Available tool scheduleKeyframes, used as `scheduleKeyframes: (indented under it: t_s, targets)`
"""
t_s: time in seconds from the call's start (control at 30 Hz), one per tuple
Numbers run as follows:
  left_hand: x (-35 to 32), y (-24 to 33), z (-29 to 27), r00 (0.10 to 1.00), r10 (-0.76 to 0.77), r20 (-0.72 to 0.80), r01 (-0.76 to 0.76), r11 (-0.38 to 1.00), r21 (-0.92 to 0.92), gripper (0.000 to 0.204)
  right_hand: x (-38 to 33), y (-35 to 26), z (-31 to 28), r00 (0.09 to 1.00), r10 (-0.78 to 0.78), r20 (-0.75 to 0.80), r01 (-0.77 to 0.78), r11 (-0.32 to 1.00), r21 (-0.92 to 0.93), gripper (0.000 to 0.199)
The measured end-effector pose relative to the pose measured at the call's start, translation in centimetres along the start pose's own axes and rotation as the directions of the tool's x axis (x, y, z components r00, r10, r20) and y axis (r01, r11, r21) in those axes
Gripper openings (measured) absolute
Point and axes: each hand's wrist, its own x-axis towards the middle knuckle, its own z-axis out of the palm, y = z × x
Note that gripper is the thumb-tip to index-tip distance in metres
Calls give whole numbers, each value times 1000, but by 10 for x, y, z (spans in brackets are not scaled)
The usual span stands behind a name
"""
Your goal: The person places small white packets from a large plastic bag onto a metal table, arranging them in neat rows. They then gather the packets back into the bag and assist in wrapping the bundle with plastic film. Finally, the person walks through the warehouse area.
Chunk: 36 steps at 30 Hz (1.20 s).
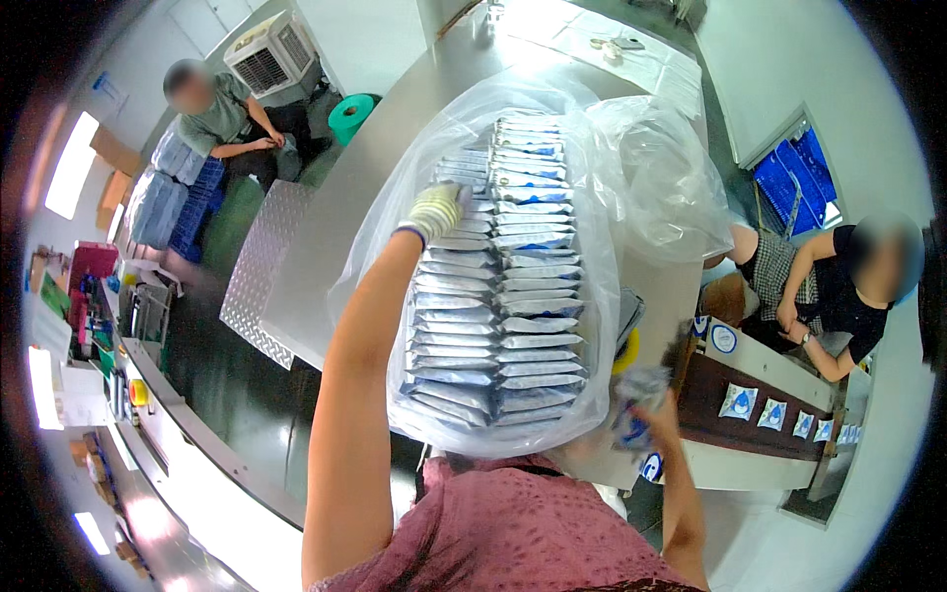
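Observation:
In front of me a large clear plastic bag (380,232) lies on a metal table, holding two long rows of silver-and-blue packets (540,296) standing close together. My left hand (434,212), in a white and yellow striped glove, rests on the left row toward its far part. Its fingers lie against the packets without gripping one that I can see; their tips are partly hidden. Low on the right, my right hand (653,426) is blurred by motion beside the end of a conveyor. Smeared silver-and-blue packets (641,390) show in its fingers; how many is unclear.
A brown conveyor belt (710,395) at right carries several spaced packets (772,413). One person (848,286) sits beside it; another (232,118) sits far left near an air cooler (271,54). The metal table (326,237) has a diamond-plate edge (258,286).

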Motion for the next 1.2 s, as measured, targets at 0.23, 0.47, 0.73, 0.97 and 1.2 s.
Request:
scheduleKeyframes:
  t_s: [0.23,0.47,0.73,0.97,1.2]
  targets:
    - [45,-47,17,964,-26,-265,-93,900,-427,48,122,-144,38,868,-493,66,489,823,-289,57]
    - [58,-57,5,976,-47,-211,-156,523,-838,36,260,-262,275,581,-796,169,799,597,68,86]
    - [46,-37,-34,875,-481,56,134,131,-982,49,317,-243,308,725,-417,548,637,105,-763,87]
    - [54,-11,-68,878,-154,-452,-220,711,-668,52,327,-224,313,668,-382,638,690,-1,-724,97]
    - [40,-12,-5,931,103,-349,-91,995,49,36,301,-222,286,624,-365,691,672,-200,-713,83]
